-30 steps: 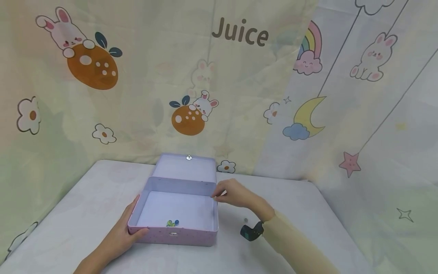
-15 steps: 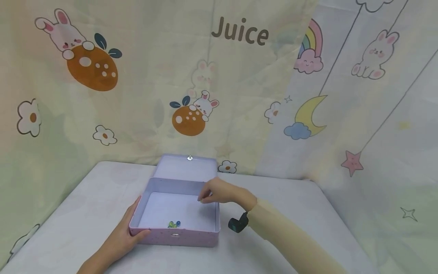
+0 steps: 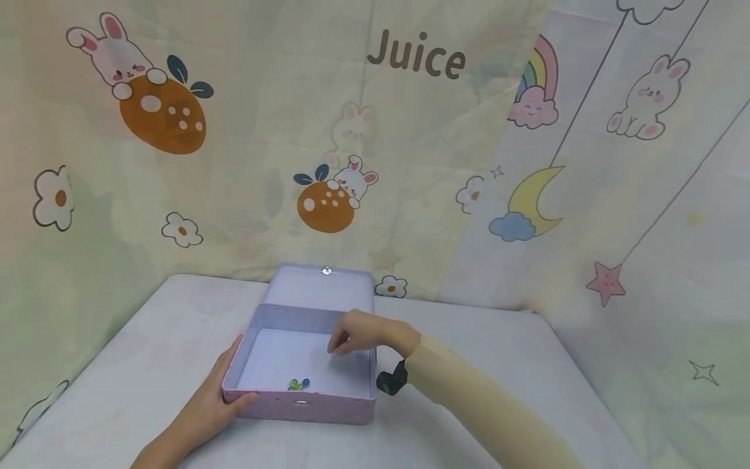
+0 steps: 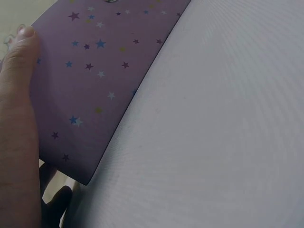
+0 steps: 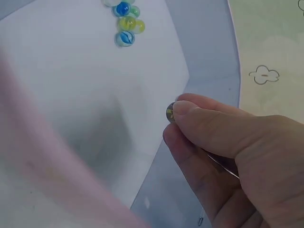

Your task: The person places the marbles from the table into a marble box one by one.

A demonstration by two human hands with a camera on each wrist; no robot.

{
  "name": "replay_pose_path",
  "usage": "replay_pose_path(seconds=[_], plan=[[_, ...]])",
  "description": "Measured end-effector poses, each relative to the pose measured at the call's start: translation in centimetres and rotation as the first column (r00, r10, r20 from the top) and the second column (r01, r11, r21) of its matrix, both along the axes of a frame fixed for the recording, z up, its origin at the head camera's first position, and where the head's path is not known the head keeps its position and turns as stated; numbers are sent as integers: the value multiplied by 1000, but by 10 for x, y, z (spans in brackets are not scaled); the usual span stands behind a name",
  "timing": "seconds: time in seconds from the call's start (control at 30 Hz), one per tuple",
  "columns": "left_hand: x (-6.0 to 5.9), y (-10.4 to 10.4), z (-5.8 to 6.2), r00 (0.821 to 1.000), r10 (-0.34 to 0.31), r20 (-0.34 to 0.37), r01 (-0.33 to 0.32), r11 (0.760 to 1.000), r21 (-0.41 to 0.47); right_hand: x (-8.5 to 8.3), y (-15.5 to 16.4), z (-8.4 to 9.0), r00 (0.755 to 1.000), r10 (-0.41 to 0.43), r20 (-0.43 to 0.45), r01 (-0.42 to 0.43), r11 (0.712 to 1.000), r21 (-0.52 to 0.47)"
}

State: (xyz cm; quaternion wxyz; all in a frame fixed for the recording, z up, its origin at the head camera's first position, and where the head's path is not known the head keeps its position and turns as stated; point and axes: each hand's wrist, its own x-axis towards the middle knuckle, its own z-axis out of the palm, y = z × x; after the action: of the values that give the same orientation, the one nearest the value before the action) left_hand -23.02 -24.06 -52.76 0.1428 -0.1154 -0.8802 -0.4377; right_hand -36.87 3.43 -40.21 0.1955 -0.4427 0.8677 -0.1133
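The right hand point(image 5: 228, 156) pinches a small dark marble point(image 5: 170, 113) between thumb and fingertips; the glass looks grey-green with a yellowish fleck, though it is mostly covered by the thumb, so its pattern cannot be told for sure. The marble hangs above the open tin box point(image 3: 305, 405), over the right part of its white floor, near the right wall. In the head view the same hand point(image 3: 359, 332) reaches in over the box's right rim, fingers bunched downward, with a dark band at the wrist point(image 3: 391, 382) and a beige sleeve behind it.

The box is a shallow rectangular tin, pale pink-lilac outside and sprinkled with small stars in blue, white, yellow and purple, as the left wrist view shows on its front wall point(image 4: 90, 71). A small metal clasp sits at the middle of the front. Its lid point(image 3: 319, 286) is thrown back and leans away, pale lilac inside. A little cluster of marbles point(image 5: 126, 21) lies at the front of the floor, close to the front wall: blue, green and yellow ones, touching one another.

The left hand point(image 3: 211, 407) grips the box's front left corner, thumb laid flat on the starred front wall and fingers round the left side. The box rests on a bench point(image 3: 498, 365) under a pale cloth, with cartoon-printed curtains point(image 3: 176, 163) hung behind.
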Motion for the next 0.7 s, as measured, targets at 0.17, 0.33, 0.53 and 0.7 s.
replay_pose_path(seconds=[0.17,0.33,0.53,0.7], plan=[[1,0,-1,1000,-5,1,5,1000,12,-4,-8,-5,1000,-4,8,4,1000,31],[1,0,-1,1000,0,-2,0,1000,12,-10,-14,-15,1000,5,-2,-5,998,58],[0,-2,-1,1000,7,-19,-7,1000,11,-14,-21,-28,1000,-9,-4,10,1000,28],[-1,-2,-1,1000,6,-21,-6,1000,7,-13,-25,-33,999,-28,-42,28,1000,12]])
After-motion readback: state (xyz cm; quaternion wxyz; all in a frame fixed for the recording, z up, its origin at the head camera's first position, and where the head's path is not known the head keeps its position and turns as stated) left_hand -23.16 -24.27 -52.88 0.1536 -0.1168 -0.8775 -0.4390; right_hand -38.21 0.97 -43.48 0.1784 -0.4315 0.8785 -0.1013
